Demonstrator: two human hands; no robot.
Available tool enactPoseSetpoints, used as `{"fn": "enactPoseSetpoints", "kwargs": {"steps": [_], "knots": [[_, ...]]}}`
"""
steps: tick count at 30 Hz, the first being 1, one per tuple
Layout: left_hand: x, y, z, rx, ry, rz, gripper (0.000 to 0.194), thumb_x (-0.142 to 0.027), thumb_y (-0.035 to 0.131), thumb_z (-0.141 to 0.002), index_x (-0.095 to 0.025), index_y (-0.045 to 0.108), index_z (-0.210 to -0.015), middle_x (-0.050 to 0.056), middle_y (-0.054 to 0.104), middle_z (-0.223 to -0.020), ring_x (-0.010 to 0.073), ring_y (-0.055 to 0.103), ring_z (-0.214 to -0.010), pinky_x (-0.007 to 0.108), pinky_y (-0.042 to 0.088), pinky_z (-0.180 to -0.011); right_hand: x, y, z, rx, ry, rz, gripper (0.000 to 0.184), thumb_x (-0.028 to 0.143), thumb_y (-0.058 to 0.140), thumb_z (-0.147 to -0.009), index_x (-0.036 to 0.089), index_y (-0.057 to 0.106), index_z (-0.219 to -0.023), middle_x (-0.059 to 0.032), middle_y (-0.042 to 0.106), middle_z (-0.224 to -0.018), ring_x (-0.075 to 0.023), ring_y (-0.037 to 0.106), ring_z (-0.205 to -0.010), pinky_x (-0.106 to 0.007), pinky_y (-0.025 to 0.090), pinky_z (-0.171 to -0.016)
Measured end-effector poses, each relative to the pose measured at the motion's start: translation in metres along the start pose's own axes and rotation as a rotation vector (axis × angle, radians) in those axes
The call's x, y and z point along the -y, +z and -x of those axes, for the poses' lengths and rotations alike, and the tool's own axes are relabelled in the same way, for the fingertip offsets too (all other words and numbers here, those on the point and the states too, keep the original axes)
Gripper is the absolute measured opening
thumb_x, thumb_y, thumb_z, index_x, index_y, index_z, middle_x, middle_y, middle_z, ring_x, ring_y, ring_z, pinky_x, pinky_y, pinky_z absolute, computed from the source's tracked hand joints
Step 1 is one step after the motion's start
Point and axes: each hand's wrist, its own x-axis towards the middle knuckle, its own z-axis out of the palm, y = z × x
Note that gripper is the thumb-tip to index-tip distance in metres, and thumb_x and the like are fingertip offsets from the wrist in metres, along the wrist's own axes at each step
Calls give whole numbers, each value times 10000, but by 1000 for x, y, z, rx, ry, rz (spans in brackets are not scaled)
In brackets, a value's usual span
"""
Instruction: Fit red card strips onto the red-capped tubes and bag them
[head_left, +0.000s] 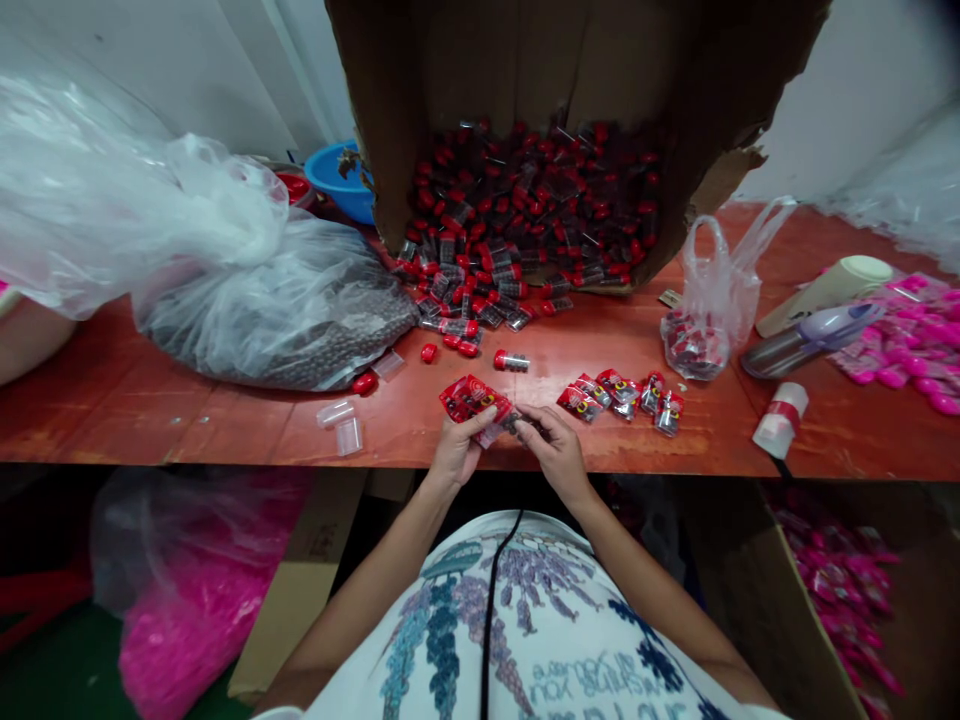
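Just above the table's front edge, my left hand (pixel 459 447) is closed on the upper left part of a red printed plastic packet (pixel 472 397), thumb on top. My right hand (pixel 555 450) is closed too, its fingers pinching the packet's right end. Something small and dark shows at those fingertips; I cannot tell whether it is inside the packet. Behind my hands lies a clear tube with a red cap and dark beads (pixel 511 361). To the right are several filled red packets (pixel 619 393). Loose red caps (pixel 428 353) and empty clear tubes (pixel 349 436) lie left.
A torn cardboard box (pixel 390 130) spills red-capped tubes (pixel 480 260) onto the red table (pixel 247 425). A clear bag of dark beads (pixel 315 310) lies left. On the right are a knotted plastic bag (pixel 705 300), a purple-lidded bottle (pixel 802 335), a white roll (pixel 781 420) and pink packets (pixel 915 340).
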Motion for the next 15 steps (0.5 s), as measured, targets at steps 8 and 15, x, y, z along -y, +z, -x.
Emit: {"fn": "enactPoseSetpoints", "kwargs": {"steps": [8, 15], "knots": [[3, -1, -5, -114, 62, 18, 287, -123, 836, -505, -155, 637, -710, -24, 672, -667, 109, 627, -592, 232, 513, -649, -1, -1, 0, 34, -64, 127, 263, 304, 583, -847, 277, 672, -1092, -30, 600, -883, -153, 563, -754, -261, 448, -624], [4, -1, -4, -91, 50, 23, 284, -132, 830, -529, -148, 634, -734, -20, 675, -698, 107, 628, -620, 233, 518, -663, 6, -7, -3, 98, -97, 195, 280, 297, 574, -851, 269, 665, -1114, -30, 592, -877, -153, 567, -787, -243, 449, -615]]}}
